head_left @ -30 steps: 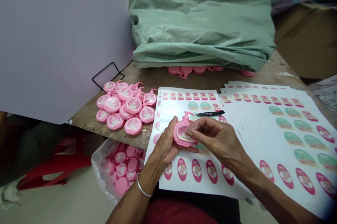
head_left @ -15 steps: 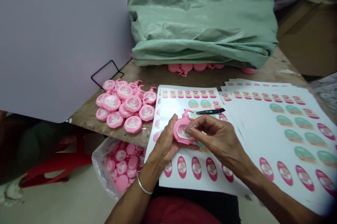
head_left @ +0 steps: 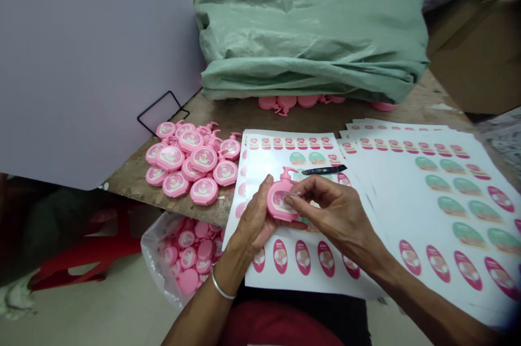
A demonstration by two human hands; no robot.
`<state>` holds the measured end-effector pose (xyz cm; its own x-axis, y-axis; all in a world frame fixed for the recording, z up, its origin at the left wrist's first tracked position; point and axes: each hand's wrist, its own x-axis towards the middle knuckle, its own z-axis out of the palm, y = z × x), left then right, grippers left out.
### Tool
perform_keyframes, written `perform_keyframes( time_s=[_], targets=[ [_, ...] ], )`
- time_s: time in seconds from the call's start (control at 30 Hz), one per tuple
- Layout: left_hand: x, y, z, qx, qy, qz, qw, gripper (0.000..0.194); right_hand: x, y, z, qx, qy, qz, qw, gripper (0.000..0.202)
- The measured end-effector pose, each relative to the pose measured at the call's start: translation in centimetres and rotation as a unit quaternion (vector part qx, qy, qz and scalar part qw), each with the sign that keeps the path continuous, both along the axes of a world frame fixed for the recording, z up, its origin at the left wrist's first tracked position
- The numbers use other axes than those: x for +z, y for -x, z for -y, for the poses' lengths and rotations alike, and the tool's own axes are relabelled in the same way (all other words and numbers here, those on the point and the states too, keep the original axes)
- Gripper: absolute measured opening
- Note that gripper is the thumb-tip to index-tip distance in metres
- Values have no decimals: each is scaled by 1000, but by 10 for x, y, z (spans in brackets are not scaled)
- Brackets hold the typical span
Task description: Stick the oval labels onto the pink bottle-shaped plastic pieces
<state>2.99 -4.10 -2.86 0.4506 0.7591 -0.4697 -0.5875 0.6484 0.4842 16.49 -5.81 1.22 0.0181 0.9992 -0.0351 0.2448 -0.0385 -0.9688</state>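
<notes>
A pink pump-shaped bottle (head_left: 280,206) with its nozzle upward is held in my left hand (head_left: 255,221), over the sticker sheets. The thumb and fingertips of my right hand (head_left: 325,202) are pinched together at the round label on its front; whether they hold anything is too small to tell. Under both hands lies a white sheet (head_left: 285,275) printed with pink and green stickers. A black cutter (head_left: 324,170) rests on it just beyond my right hand. To the left is a pile of labelled pink bottles (head_left: 203,159).
A clear bag (head_left: 152,248) of pink pieces hangs below the table's left edge. More sticker sheets (head_left: 391,194) lie at the right. A big green sack (head_left: 313,26) stands at the back, with pink bottles beneath it. A black wire frame (head_left: 163,107) is at the left.
The whole view has shifted slightly. My hands keep nearly the same pose around the bottle, with my right fingertips still at its label.
</notes>
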Motion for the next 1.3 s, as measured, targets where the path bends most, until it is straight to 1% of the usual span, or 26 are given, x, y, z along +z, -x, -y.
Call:
perform_keyframes(
  time_s=[0.3,0.47,0.53,0.67,0.73,0.83,0.9,0.93,1.0,1.07,1.1,1.13,1.17,1.2,1.23,1.27,1.3],
  targets=[
    [-1,-2,1,41,-7,2,999,38,-1,1,1,-1,-17,23,1000,20],
    [1,-2,2,44,-24,-1,999,47,4,4,2,-4,-27,41,999,18],
    [3,0,4,36,-45,-16,998,50,5,5,1,-9,-35,45,998,17],
    [8,6,9,6,-127,-50,991,44,6,1,-1,5,-37,67,997,12],
    [12,8,11,1,-146,-61,987,42,9,-2,-2,32,-37,76,996,9],
    [17,8,13,6,-176,-96,980,29,15,-3,2,80,-57,108,989,12],
    [21,6,14,17,-212,-147,966,24,18,-1,6,85,-118,176,974,16],
    [23,4,14,25,-227,-173,958,22,19,0,9,78,-161,219,959,18],
    [26,4,14,38,-237,-202,950,23,21,-3,12,45,-238,306,921,20],
    [27,5,13,42,-217,-190,957,29,22,-13,13,-20,-276,371,887,24],
    [27,7,13,40,-202,-177,962,32,23,-21,12,-63,-279,388,876,29],
    [26,9,13,37,-187,-164,968,35,24,-29,11,-105,-271,391,873,35],
    [26,10,13,32,-171,-150,973,37,24,-36,9,-131,-251,377,882,42],
    [25,12,13,28,-154,-137,978,38,24,-41,8,-129,-222,346,902,48],
    [25,12,14,25,-139,-126,982,39,22,-43,6,-103,-181,304,929,52],
    [25,12,16,22,-129,-117,985,39,19,-42,5,-62,-135,255,956,56],
    [26,11,17,14,-124,-107,986,38,14,-38,4,-19,-89,204,975,60]
  ],
)
